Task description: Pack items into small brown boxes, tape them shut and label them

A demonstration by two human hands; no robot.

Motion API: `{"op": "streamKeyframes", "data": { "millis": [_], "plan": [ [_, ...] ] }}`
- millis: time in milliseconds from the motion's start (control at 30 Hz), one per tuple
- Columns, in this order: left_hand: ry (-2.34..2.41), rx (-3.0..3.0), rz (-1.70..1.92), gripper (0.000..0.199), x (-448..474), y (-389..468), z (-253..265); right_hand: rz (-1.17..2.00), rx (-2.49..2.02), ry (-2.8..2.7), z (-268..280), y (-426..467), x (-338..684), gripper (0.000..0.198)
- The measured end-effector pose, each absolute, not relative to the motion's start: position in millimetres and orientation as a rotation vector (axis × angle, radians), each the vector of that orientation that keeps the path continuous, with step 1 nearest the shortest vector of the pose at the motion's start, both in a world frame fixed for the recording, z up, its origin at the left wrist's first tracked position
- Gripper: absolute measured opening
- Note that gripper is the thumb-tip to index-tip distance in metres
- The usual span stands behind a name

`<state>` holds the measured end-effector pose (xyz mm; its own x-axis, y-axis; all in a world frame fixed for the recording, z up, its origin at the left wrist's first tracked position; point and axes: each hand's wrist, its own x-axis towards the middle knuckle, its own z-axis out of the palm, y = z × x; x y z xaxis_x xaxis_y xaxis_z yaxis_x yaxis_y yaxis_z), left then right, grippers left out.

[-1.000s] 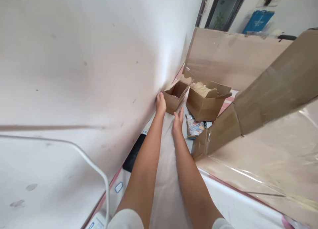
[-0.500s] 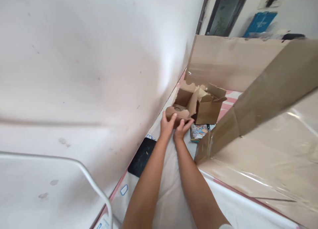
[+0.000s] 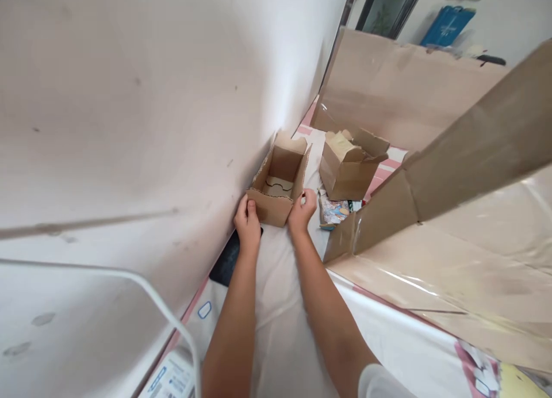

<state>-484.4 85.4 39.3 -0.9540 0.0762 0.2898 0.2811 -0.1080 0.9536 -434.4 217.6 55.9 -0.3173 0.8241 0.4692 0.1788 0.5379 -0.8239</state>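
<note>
An open-topped brown cardboard box [image 3: 269, 209] stands beside the white wall, its upper rim wavy and torn-looking. A curved dark line shows on its inner floor, where I see nothing lying. My left hand [image 3: 247, 221] holds the near left corner, thumb on the front panel. At the near right corner my right hand [image 3: 302, 211] is closed on the box's edge, with its fingertips partly hidden. To the right stands a second cardboard box [image 3: 351, 180], its flaps up and tan paper-like material inside. A colourful printed packet [image 3: 334, 211] lies below it.
A dark flat tablet-like object [image 3: 225, 263] lies by the wall, partly behind my left forearm. Large cardboard panels [image 3: 452, 242] rise at the right and back. A pale bent tube [image 3: 150, 291] crosses the lower left, near a white labelled package [image 3: 171, 376].
The held box has moved left, away from the second box and up to the wall. My hands have spread from its near middle to its two near corners.
</note>
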Motion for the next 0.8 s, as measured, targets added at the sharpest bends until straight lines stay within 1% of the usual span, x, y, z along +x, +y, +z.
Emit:
{"op": "streamKeyframes", "data": {
  "millis": [67,100,167,233,367,433,533,633,733,800],
  "plan": [
    [-1.987,-0.419,-2.214,0.061,-487,85,40,0.659,-1.009,-1.901,69,227,-430,0.017],
    [-1.982,-0.427,-2.222,0.059,-487,84,40,0.583,-1.11,-1.967,76,232,-428,0.017],
    [-1.973,-0.441,-2.241,0.058,-487,81,41,0.534,-1.318,-2.067,88,240,-423,0.025],
    [-1.972,-0.451,-2.271,0.058,-486,79,41,0.621,-1.488,-2.068,97,247,-420,0.035],
    [-1.971,-0.452,-2.328,0.059,-485,78,41,0.683,-1.68,-2.032,102,253,-420,0.065],
    [-1.972,-0.45,-2.34,0.059,-484,78,42,0.687,-1.718,-2.076,100,253,-421,0.072],
    [-1.977,-0.476,-2.321,0.059,-484,78,43,0.601,-1.713,-2.169,93,250,-423,0.074],
    [-1.949,-0.498,-2.315,0.059,-485,79,41,0.54,-1.663,-2.14,86,249,-424,0.078],
    [-1.899,-0.492,-2.356,0.059,-487,84,38,0.678,-1.541,-1.99,80,251,-421,0.073],
    [-1.865,-0.492,-2.374,0.058,-487,88,37,0.779,-1.38,-1.936,78,248,-414,0.07]
  ]
}}
